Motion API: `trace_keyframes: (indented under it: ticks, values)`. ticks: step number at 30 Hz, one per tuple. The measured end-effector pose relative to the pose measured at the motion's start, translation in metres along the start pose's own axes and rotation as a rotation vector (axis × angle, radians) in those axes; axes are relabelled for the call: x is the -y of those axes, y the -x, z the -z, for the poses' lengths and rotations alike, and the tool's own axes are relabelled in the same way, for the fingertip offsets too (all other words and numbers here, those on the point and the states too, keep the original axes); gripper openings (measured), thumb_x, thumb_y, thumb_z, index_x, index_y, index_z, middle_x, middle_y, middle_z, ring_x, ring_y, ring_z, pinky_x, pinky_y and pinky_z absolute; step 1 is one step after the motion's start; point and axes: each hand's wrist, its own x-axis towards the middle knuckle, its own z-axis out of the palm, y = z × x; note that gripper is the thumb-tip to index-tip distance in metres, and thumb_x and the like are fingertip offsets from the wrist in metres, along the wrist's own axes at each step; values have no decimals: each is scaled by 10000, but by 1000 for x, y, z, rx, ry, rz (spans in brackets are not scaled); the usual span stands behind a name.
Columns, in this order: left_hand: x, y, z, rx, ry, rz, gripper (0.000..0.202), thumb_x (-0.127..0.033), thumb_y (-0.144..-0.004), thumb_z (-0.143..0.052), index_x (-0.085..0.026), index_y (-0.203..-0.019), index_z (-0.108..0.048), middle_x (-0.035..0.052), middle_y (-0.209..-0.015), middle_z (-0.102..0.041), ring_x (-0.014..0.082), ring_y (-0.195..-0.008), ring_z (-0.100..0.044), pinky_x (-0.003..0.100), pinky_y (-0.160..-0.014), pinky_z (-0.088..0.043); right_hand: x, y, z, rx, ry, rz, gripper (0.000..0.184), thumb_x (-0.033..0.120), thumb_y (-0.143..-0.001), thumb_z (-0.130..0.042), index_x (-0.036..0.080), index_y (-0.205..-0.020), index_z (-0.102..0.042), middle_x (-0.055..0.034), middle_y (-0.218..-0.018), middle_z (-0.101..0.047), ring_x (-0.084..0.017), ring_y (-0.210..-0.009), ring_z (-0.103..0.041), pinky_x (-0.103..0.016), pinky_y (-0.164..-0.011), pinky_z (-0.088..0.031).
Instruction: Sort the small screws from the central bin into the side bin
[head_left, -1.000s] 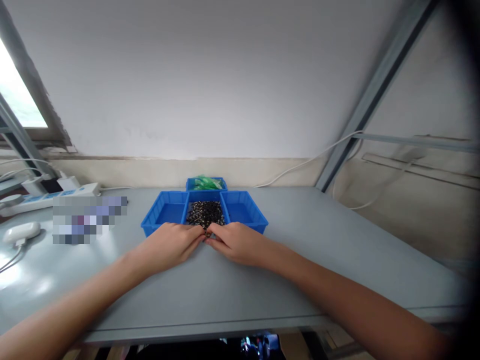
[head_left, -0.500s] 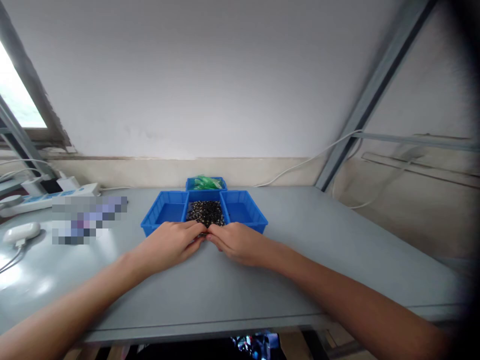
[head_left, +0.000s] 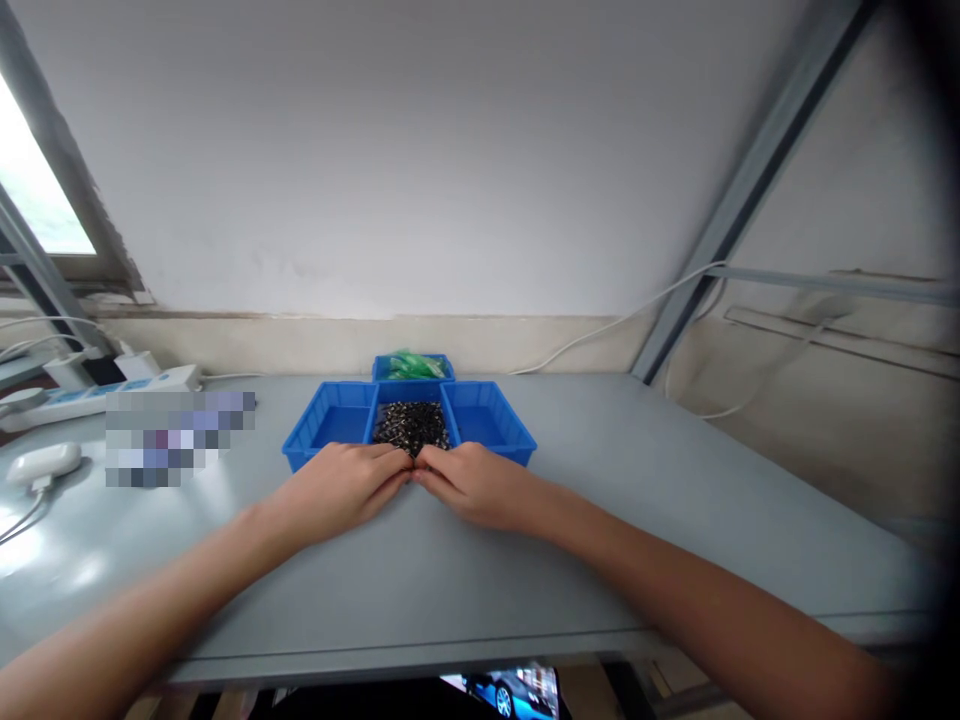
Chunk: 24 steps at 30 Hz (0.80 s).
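Observation:
My left hand and my right hand rest on the grey table, fingertips meeting just in front of the middle blue tray. That tray is heaped with small dark parts. Both hands have their fingers pinched together over something tiny that I cannot make out. A blue tray stands to the left of it and another blue tray to the right, both showing bare blue floors. Behind them a smaller blue tray holds green pieces.
A white power strip with cables lies at the back left. Near the left edge sits a white rounded device, and a blurred patch lies beside it. A grey metal strut slants up at the right, with a white cable along the wall.
Both hands stay in place in front of the middle tray. The fingertips shift slightly against each other.

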Motion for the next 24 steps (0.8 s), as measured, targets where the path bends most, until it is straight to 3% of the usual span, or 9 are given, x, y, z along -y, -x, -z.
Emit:
trace_keyframes:
  ticks: [14,24]
  values:
    - [0,0,0,-56,13,11,218,-279,-891,-340,-192,-920,-538,4,-767,-582,138,-681,-569,245,-573,-405,-1,0,0,30,-22,28,243,268,-906,-306,161,-810,-503,-19,-644,-561,-114,-511,-470,-232,-482,-272]
    - [2,1,-1,-79,66,12,211,-289,-894,-355,-193,-922,-541,8,-817,-599,141,-718,-579,254,-592,-422,-5,1,1,62,-344,22,241,228,-902,-301,183,-684,-394,27,-597,-534,-77,-479,-451,-217,-497,-304]
